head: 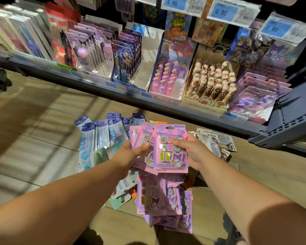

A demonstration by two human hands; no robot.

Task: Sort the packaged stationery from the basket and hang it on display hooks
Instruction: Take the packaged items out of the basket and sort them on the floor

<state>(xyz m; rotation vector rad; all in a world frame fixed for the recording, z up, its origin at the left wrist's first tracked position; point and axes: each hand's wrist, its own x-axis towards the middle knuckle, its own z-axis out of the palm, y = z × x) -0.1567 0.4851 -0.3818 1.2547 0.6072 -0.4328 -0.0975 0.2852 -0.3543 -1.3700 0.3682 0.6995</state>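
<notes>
Held over the floor [42, 138], the pink-and-purple Kuromi packs [168, 156] lie lengthwise away from the person. Their hang-hole headers point toward the shelf [113, 89], cartoon figures nearest. The left hand [129, 156] grips them thumb-on-top; the right hand [191, 152] pinches the front pack's right edge.

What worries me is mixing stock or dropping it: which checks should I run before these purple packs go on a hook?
1. Grip of left hand on rear purple pack: ok.
2. Grip of right hand on front purple pack: ok.
3. Both held packs show the same design: ok.
4. Front pack's hang hole uncovered: ok; rear pack's: cannot tell.
5. Free hook for them: cannot tell, none shows.
6. Floor piles kept apart, blue ruler packs left, white packs right: ok.
</notes>
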